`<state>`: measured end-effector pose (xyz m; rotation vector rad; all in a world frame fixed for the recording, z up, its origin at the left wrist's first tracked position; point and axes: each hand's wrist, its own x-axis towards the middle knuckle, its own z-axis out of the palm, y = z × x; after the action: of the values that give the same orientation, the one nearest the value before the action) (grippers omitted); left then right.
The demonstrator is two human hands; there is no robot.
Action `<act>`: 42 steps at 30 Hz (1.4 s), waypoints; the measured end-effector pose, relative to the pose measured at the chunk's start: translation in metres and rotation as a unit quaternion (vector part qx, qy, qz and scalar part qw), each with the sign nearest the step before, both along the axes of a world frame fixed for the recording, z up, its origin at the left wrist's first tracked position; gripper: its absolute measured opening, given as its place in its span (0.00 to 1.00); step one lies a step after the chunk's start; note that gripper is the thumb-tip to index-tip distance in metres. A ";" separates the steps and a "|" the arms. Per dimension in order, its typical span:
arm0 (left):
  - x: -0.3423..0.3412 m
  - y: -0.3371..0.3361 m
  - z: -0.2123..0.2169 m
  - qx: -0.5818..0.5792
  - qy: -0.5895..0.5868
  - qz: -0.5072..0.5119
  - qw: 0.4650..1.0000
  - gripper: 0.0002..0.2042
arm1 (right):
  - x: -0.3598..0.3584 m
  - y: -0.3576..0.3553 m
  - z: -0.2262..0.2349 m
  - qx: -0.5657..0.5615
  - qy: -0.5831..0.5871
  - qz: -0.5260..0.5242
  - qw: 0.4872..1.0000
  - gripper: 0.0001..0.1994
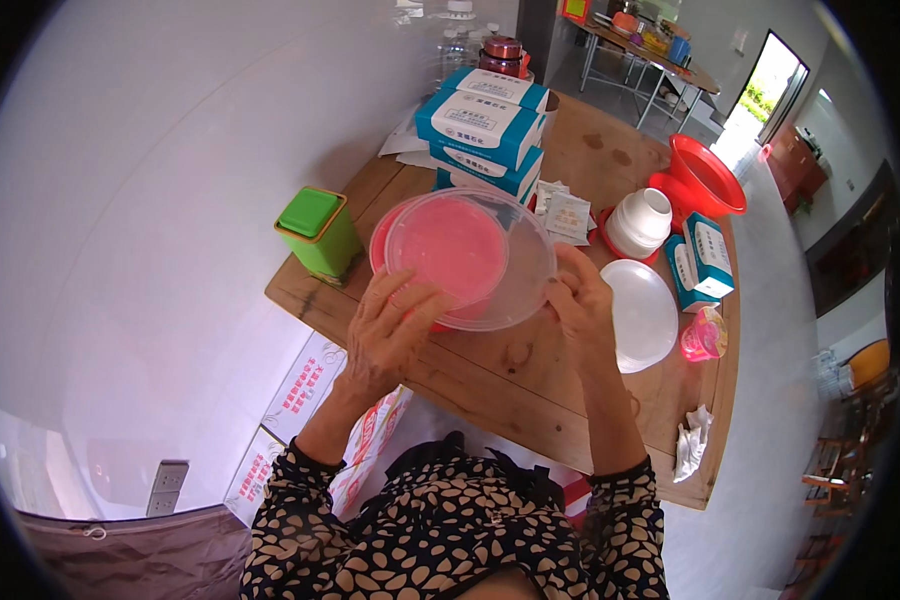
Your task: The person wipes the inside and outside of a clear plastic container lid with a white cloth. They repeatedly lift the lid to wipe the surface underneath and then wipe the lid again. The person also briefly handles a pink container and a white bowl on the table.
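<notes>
Both hands hold a clear round plastic lid (530, 258) above the near part of the wooden table. My right hand (582, 292) pinches its right rim between thumb and fingers. At the lower left of the lid, my left hand (390, 325) grips the rim with its fingers curled over the surface. A round pink-red dish or basin (445, 250) shows through the clear plastic, with its red edge peeking out on the left. Whether it touches the lid or sits below it, I cannot tell.
On the wooden table (480, 375) stand a green canister (320, 230), stacked teal tissue boxes (485, 125), white bowls (638, 222), a white plate (642, 315), a red basin (705, 175), more tissue packs (710, 255), a pink cup (705, 335) and a crumpled white wrapper (692, 443). A wall borders the left.
</notes>
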<state>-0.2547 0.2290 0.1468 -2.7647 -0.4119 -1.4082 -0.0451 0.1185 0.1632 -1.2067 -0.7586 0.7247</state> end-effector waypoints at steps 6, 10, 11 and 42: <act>-0.014 0.024 -0.011 -0.036 0.015 0.016 0.999 0.16 | -0.005 0.034 -0.011 -0.040 -0.051 0.022 0.998 0.19; -0.014 0.031 -0.015 -0.065 0.025 0.006 0.998 0.18 | -0.002 0.043 -0.023 -0.059 -0.085 0.018 0.995 0.20; -0.014 0.031 -0.017 -0.073 0.027 0.004 0.997 0.18 | 0.001 0.044 -0.028 -0.068 -0.095 0.021 0.993 0.20; 0.115 -0.058 -0.037 -0.329 0.030 -0.178 0.927 0.20 | 0.102 -0.105 -0.072 -0.123 -0.345 -0.366 0.855 0.10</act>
<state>-0.1396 0.1707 0.1099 -3.5687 -0.4698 -1.4493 0.0568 0.0133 0.0917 -1.8739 -0.7007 -0.2919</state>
